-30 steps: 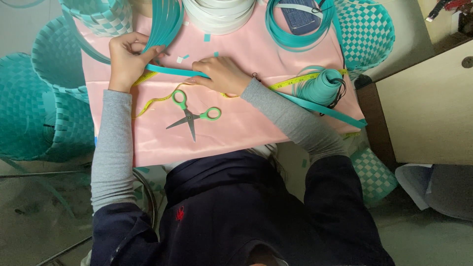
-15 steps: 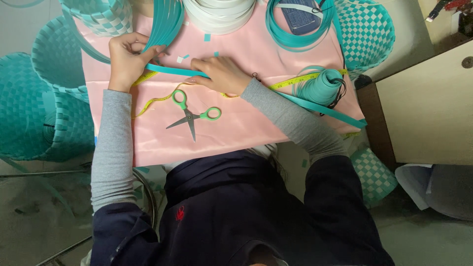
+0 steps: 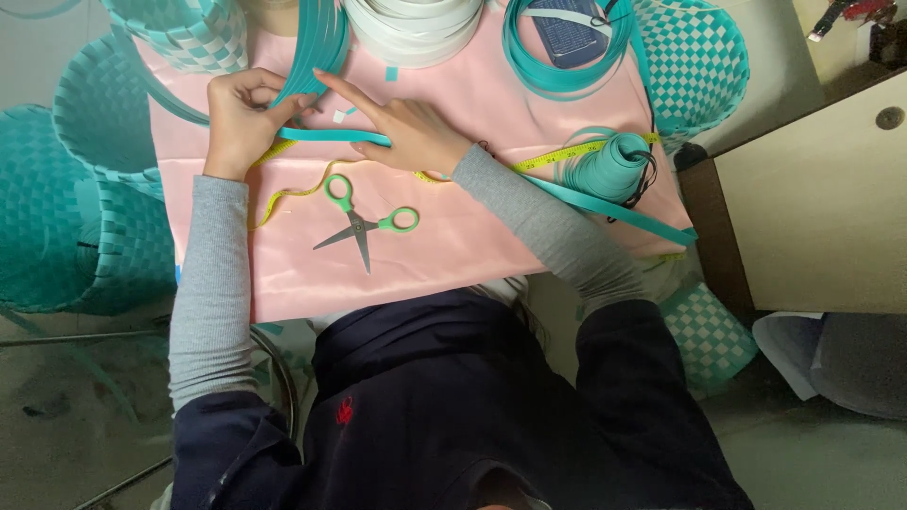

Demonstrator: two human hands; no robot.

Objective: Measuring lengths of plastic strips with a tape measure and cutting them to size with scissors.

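Note:
My left hand [image 3: 241, 123] pinches a bundle of teal plastic strips [image 3: 316, 42] that runs up toward the far edge of the pink cloth [image 3: 453, 241]. My right hand [image 3: 406, 127] lies flat with fingers spread, pressing a long teal strip [image 3: 605, 203] down on the cloth; its index finger points toward my left hand. A yellow tape measure [image 3: 302, 189] curls beneath both hands. Green-handled scissors [image 3: 364, 222] lie open just below my hands, untouched.
A small roll of teal strip [image 3: 614, 165] sits at the right of the cloth. A white coil [image 3: 416, 24] and a teal coil [image 3: 567, 57] around a dark blue object lie at the far edge. Woven teal baskets [image 3: 694, 61] [image 3: 71, 189] surround the table; a beige cabinet [image 3: 822, 203] stands right.
My right hand has lifted its fingers and stretched the index finger further toward my left hand. The left hand has shifted only slightly on the strips.

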